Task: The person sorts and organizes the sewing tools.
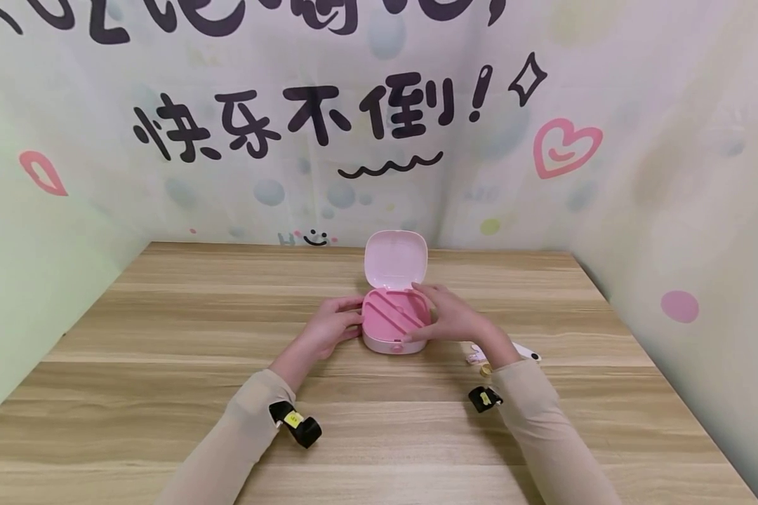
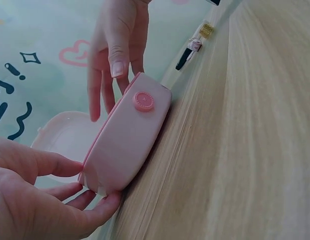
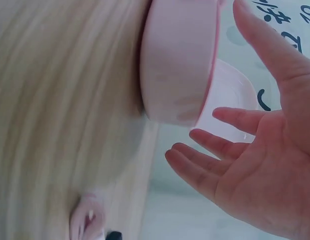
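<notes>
A small pink and white box [image 1: 385, 347] stands on the table with its pale lid [image 1: 396, 258] swung up at the back. Inside lies a pink tray [image 1: 387, 317] with diagonal grooves, and a round pink button [image 2: 143, 101] sits on the front wall. My left hand [image 1: 333, 326] holds the box's left end, thumb and fingertips against its side and rim. Over the right end hovers my right hand [image 1: 453, 319], its thumb and fingers spread apart. In the right wrist view this hand [image 3: 265, 155] has nothing in its grasp, fingertips beside the rim and lid.
Right of the box, partly hidden by my right wrist, lie a white piece with a black spot [image 1: 530, 353], a small pink item [image 1: 476, 356] and a gold one [image 1: 486, 369]. A printed cloth wall [image 1: 265, 210] rises behind the wooden table [image 1: 379, 435].
</notes>
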The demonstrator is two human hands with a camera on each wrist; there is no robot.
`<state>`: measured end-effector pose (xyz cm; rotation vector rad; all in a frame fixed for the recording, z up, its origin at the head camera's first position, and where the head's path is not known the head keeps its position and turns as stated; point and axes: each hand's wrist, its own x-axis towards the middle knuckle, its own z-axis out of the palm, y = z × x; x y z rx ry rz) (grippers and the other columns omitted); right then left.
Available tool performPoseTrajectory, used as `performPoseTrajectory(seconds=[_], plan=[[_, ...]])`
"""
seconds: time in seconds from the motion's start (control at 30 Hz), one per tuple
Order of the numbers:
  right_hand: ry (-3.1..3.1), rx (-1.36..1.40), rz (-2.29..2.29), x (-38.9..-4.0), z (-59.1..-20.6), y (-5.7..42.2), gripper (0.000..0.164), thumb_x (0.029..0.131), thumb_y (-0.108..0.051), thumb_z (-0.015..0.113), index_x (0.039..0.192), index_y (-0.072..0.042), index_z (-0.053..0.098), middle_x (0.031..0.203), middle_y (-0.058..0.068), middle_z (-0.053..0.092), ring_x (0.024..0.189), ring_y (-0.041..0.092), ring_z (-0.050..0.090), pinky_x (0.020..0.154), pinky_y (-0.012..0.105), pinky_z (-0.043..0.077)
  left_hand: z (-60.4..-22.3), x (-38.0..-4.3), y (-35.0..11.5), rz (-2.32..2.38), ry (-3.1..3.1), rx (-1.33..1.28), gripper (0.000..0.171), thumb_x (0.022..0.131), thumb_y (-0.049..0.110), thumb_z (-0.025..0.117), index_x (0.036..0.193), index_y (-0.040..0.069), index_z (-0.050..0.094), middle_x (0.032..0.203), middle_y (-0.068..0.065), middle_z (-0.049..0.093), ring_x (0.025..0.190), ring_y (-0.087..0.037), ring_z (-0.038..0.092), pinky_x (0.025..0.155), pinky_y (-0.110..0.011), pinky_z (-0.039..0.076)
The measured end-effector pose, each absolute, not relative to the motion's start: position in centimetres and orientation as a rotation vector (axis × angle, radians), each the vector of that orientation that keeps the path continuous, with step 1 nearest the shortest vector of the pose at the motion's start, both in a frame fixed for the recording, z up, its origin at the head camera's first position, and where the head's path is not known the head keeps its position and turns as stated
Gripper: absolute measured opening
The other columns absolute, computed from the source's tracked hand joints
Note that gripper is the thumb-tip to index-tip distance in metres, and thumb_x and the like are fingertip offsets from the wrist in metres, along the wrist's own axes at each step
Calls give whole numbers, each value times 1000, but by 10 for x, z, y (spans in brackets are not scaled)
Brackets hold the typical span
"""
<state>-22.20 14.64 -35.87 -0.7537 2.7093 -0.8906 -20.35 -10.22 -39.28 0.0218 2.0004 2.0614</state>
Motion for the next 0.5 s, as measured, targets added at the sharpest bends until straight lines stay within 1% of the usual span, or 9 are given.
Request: performPoseTrajectory(seconds=[0.1, 0.23, 0.43, 0.5], plan=[[2739, -781, -914, -221, -357, 150, 95, 85, -26, 89, 158, 7, 38, 158, 32, 44, 142, 53, 45, 117, 64, 42, -392, -203, -104, 2058, 2010, 14, 49, 102, -9, 49, 152, -13, 46, 158, -31, 46, 135, -37, 54, 117, -54, 46], [2750, -781, -1010, -220, -356, 155, 84, 88, -20, 85, 157, 6, 43, 153, 32, 51, 130, 54, 55, 107, 64, 51, -393, -203, -104, 2050, 2019, 11, 49, 103, -8, 49, 151, -12, 46, 158, -30, 46, 136, -38, 54, 117, -53, 46], [2773, -792, -1136, -216, -354, 164, 67, 93, -13, 80, 150, 6, 51, 144, 33, 59, 124, 55, 60, 101, 65, 55, -394, -204, -103, 2053, 2019, 5, 49, 103, -9, 49, 151, -11, 47, 158, -29, 46, 135, -37, 54, 117, -53, 46], [2785, -792, -1171, -213, -354, 168, 62, 94, -14, 79, 148, 6, 54, 141, 32, 61, 122, 55, 62, 99, 63, 57, -394, -204, -104, 2053, 2021, 3, 49, 103, -9, 49, 151, -11, 47, 158, -29, 46, 135, -37, 55, 117, -53, 47]])
